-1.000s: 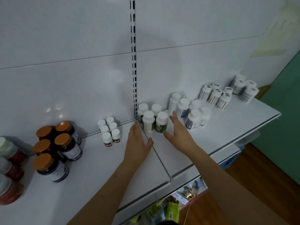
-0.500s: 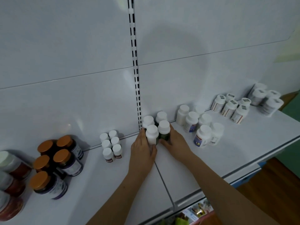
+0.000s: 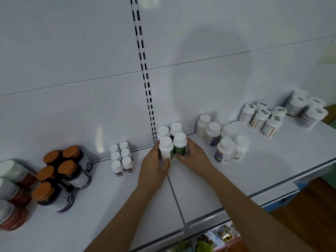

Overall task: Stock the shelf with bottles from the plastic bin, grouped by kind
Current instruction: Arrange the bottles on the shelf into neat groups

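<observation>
The left hand (image 3: 154, 167) and the right hand (image 3: 193, 158) each wrapped fingers round a white-capped green bottle (image 3: 180, 143) in the group of four on the shelf (image 3: 272, 171)

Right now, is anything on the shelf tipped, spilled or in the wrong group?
Nothing stands out. Every bottle stands upright in its own group; both hands cup the four green-label bottles.

**Obscured and Unreadable Areas**

The red-labelled jars (image 3: 11, 195) are cut off by the left edge. Label text on the white-capped bottles (image 3: 225, 150) is too small to read. The hands (image 3: 174, 160) hide the lower front of the green-labelled bottles (image 3: 180, 148). Items below the shelf (image 3: 254, 179) are blurred.
</observation>
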